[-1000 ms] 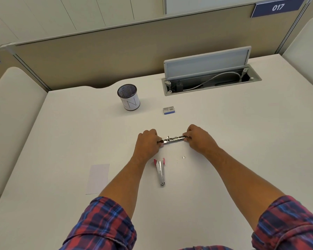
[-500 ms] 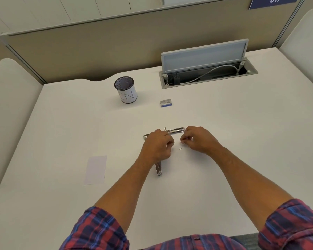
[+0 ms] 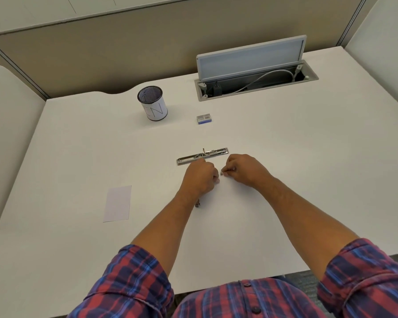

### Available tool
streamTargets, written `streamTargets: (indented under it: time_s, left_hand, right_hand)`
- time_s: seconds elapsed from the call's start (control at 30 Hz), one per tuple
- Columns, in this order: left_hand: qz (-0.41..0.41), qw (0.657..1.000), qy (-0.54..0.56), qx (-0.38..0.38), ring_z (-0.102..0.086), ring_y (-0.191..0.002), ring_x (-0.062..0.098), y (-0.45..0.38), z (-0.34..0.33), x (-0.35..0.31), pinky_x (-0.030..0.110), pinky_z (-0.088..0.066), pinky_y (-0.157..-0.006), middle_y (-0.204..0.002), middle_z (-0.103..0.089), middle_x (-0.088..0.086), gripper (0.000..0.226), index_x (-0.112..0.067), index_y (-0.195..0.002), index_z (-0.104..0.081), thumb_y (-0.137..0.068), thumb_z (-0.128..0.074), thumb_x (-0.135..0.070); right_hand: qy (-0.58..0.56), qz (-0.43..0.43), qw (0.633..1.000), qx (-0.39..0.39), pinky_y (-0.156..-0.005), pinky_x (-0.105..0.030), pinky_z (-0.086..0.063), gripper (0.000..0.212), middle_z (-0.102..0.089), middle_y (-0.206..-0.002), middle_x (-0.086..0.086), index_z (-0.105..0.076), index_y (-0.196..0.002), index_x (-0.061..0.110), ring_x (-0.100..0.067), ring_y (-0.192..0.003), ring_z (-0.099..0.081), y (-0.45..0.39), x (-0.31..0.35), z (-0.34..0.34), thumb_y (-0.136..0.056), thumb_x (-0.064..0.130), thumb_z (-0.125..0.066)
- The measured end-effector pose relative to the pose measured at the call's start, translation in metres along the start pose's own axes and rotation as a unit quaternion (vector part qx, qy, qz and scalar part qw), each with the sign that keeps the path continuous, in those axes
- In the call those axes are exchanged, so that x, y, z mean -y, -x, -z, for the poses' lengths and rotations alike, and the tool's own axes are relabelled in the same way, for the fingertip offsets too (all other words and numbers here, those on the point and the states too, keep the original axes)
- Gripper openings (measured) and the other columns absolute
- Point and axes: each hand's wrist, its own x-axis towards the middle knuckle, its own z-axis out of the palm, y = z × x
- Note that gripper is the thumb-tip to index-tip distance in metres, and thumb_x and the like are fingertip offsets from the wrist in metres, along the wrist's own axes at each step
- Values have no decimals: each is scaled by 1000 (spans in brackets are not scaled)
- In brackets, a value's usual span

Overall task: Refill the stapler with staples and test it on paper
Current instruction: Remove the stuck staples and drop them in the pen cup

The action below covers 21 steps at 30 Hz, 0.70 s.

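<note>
The stapler's metal magazine (image 3: 202, 155) lies unfolded flat on the white desk (image 3: 308, 180), just beyond both hands. My left hand (image 3: 201, 177) rests on the desk with its fingers curled in, and I see nothing in them. My wrist hides a second stapler part, leaving only its metal tip (image 3: 197, 204) in view. My right hand (image 3: 245, 169) pinches a small strip of staples (image 3: 222, 173) at its fingertips, close to the left hand's knuckles. A small staple box (image 3: 203, 118) sits farther back. A slip of paper (image 3: 117, 203) lies at the left.
A mesh pen cup (image 3: 152, 103) with a white label stands at the back left. Behind it to the right, a desk cable box (image 3: 257, 86) has its lid raised and a white cable inside. Beige partition panels close off the back.
Both hands let go of the metal magazine, which now lies flat on the desk. They drew back toward me, the left over the second stapler part, the right onto the small strip of staples.
</note>
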Motion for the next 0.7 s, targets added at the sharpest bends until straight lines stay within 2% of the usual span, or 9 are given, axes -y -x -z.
streamTargets:
  time_s: [0.2,0.3,0.4,0.5,0.6,0.7]
  left_hand:
    - [28,999,7,-19,-60,-92,28,2,-3,-3,30,-38,-69,-91,-74,-1,16,-19,-93,-78,-90,-63,-24]
    - [28,999,-2,-19,-59,-92,29,4,-5,-5,35,-46,-74,-91,-72,2,16,-15,-92,-76,-91,-61,-21]
    - [12,1000,-19,-16,-58,-95,29,4,-6,-7,36,-45,-79,-95,-70,4,16,-14,-96,-72,-92,-58,-20]
    - [-8,999,-50,-5,-57,-100,28,2,-4,-8,33,-40,-80,-100,-68,5,15,-13,-100,-68,-92,-57,-20]
    - [13,1000,-2,13,-59,-102,27,0,2,-5,30,-38,-73,-100,-69,3,13,-16,-96,-70,-87,-61,-15]
    - [101,989,105,-34,-61,-97,23,3,5,8,30,-43,-68,-94,-70,-2,19,-20,-84,-71,-83,-59,-6]
  right_hand:
    - [12,-17,1000,-1,-82,-32,-50,19,-68,-109,6,-80,-106,25,-18,-101,-64,1,7,-1,-92,32,-69]
    - [6,-20,1000,-8,-78,-34,-52,20,-67,-103,7,-78,-107,30,-17,-96,-65,4,11,-3,-91,35,-68]
    - [23,-12,1000,-15,-74,-35,-52,21,-65,-98,6,-77,-110,37,-16,-92,-62,6,16,-4,-92,38,-66]
    - [45,-18,999,-14,-73,-33,-51,21,-65,-99,5,-79,-104,34,-20,-94,-64,2,19,-4,-93,43,-64]
    - [37,-35,998,-20,-75,-33,-51,18,-67,-101,5,-79,-102,31,-23,-96,-65,1,20,-6,-92,33,-65]
    - [11,-49,999,-16,-78,-33,-50,15,-67,-102,5,-78,-99,25,-21,-96,-64,1,18,-8,-90,24,-66]
